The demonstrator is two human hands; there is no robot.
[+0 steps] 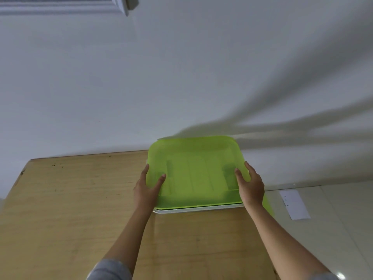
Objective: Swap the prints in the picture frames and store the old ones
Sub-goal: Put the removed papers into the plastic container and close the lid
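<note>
So, starting from your left: out past your left hand it was mostly wooden top [70,199], light-coloured and scuffed with a few dark specks, running back to a pale wall [181,77]. Way up beyond that hand, in the far corner of the view, a bit of white panelled door [60,5] showed. Your left forearm came up out of a grey sleeve [109,269]. Your left hand [148,188] was gripping the left edge of the green plastic box [193,170], thumb laid on the top face and the other fingers running up along the side.

The box sat right between your two hands, on the wooden top, with its back up near the wall. It was see-through green with rounded corners, and a white rim [199,209] peeked out under the edge nearest you. Some darker shapes showed through the plastic just inward of each thumb, but I couldn't tell what they were. I also couldn't tell whether the box was fully resting on the wood or just off it.

Your right hand [250,186] did the mirror job, clamping the right edge with thumb on top and fingers round the side. Off to the right of that hand, well apart from it, a sheet of white paper [294,205] with a few small dots lay flat on a pale tiled surface [333,219]. Long shadows streaked the wall beyond your right hand.
</note>
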